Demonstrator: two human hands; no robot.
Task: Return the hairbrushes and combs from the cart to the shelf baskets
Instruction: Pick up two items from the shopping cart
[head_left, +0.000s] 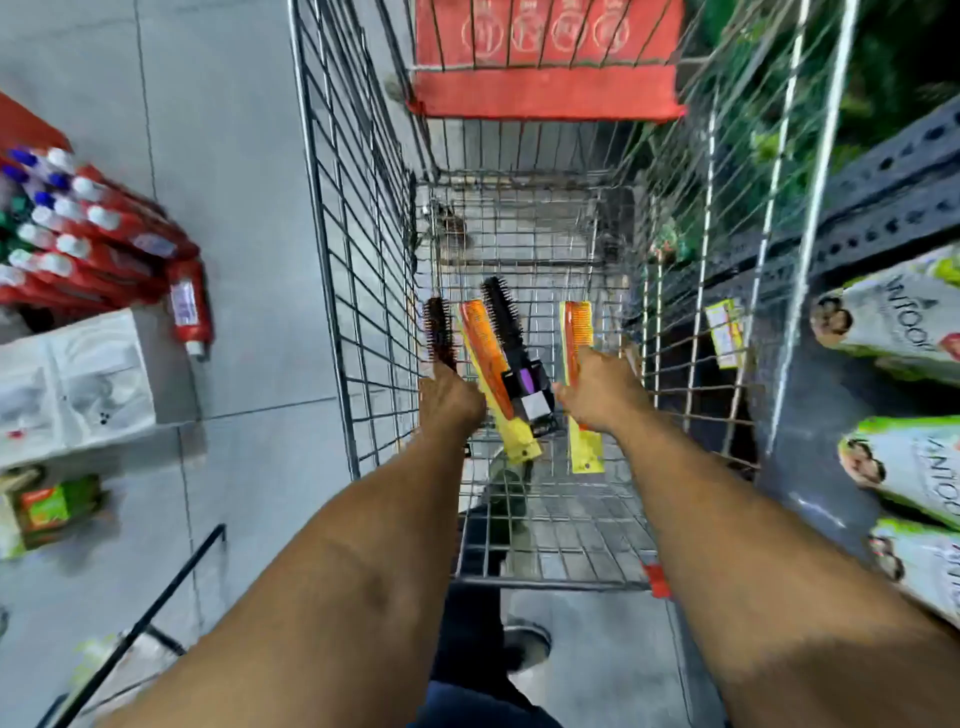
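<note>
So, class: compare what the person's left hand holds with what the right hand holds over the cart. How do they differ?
The left hand grips several items: a brown round brush, a black round brush and an orange comb on a yellow card. The right hand holds only one carded orange comb. The left bundle fans outward; the right comb stands nearly straight. Both are held above the wire cart.

Under me runs a pale grey tiled floor (228, 130), its seams thin and dark. On my left red bottles (88, 234) with white and blue caps lie stacked above a white box (78, 384) (its print too blurred to read). On my right a dark perforated shelf rail (893, 208) crosses above green-and-white packets (904, 322). Even light, no hard shadows.
</note>
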